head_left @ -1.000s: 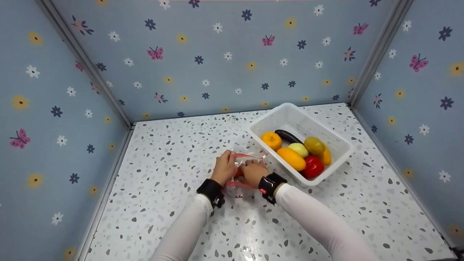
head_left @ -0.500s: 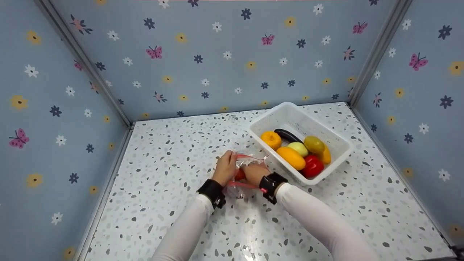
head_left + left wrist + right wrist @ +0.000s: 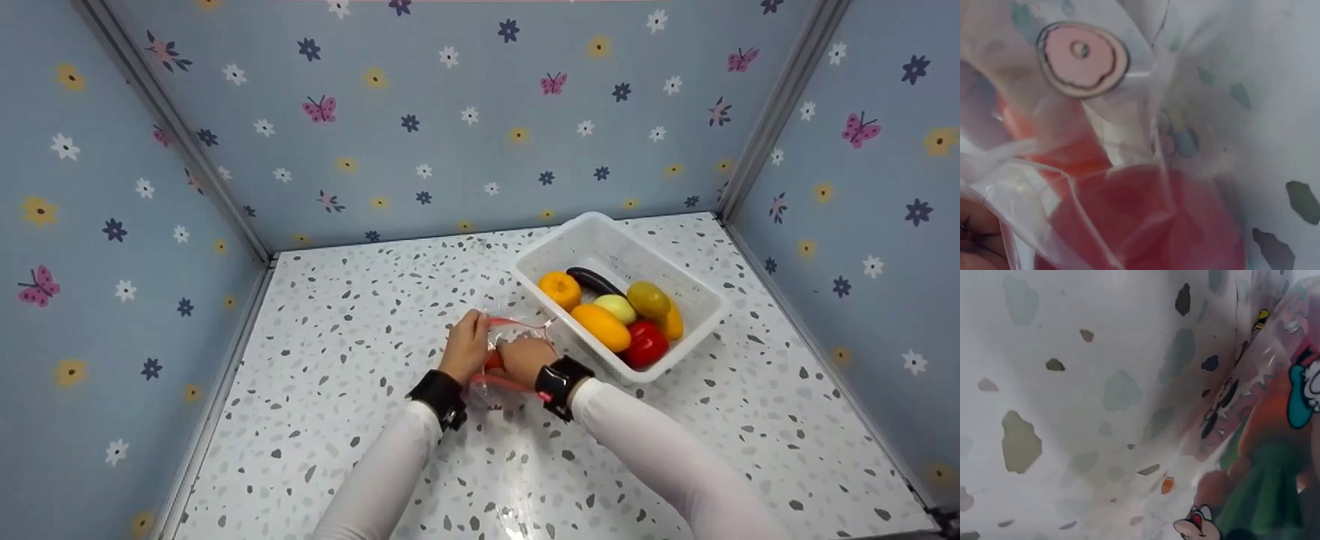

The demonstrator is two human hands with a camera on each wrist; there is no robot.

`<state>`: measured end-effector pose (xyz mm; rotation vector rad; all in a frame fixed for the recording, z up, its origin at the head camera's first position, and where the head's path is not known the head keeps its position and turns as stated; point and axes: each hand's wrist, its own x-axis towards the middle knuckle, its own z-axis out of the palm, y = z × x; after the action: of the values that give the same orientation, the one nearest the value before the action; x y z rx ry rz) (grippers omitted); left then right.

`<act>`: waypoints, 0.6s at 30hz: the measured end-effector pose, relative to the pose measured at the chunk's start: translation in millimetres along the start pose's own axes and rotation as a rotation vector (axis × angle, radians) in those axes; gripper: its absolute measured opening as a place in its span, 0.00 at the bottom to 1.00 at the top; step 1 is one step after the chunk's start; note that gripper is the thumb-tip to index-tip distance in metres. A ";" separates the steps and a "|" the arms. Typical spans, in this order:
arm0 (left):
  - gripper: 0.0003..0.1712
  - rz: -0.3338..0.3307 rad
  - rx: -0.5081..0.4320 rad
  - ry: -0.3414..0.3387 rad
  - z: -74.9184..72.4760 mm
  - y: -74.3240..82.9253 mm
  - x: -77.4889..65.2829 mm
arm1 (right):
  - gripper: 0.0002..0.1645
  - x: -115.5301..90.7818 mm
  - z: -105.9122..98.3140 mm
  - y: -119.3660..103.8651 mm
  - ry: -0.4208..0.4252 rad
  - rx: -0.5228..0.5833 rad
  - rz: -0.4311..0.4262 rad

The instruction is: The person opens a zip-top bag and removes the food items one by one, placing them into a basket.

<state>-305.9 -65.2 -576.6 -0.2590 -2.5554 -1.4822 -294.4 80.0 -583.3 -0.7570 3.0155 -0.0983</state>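
A clear zip bag (image 3: 495, 394) with a pink-red seal strip and cartoon prints sits on the table, its mouth spread apart. My left hand (image 3: 465, 345) grips the bag's left edge. Inside the mouth, my right hand (image 3: 527, 358) holds a carrot (image 3: 1269, 419), orange with a green top; the fingertips (image 3: 1216, 486) lie against the green part. The carrot (image 3: 493, 360) shows only a small orange patch in the head view. Through the plastic in the left wrist view, a large round red item (image 3: 1145, 225) lies beside the orange piece (image 3: 1067, 140); its kind is unclear.
Right of the bag stands a white plastic basket (image 3: 694, 330) holding a red bell pepper (image 3: 645, 345), an eggplant (image 3: 595, 281), a small pumpkin (image 3: 559, 289) and other yellow and green produce. Patterned wall panels (image 3: 480, 112) enclose the speckled table (image 3: 337, 322).
Both hands stay almost in place at the bag. The right hand's fingers have sunk slightly deeper into the mouth, and the visible orange-red patch has shifted a little.
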 end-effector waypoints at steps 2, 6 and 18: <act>0.15 0.001 0.006 0.005 -0.2 -0.3 1.0 | 0.30 -0.2 -3.9 -1.9 0.015 -0.020 -0.017; 0.15 -0.004 0.020 0.015 -0.3 -0.3 2.7 | 0.27 0.3 -11.4 -4.8 0.023 -0.046 -0.028; 0.17 -0.016 0.055 0.034 -2.7 3.8 3.5 | 0.24 -5.7 -49.7 -12.4 -0.001 -0.119 -0.007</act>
<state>-308.2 -65.4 -571.2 -0.2047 -2.5728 -1.4069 -285.9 74.5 -532.7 -0.7756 3.0401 0.0817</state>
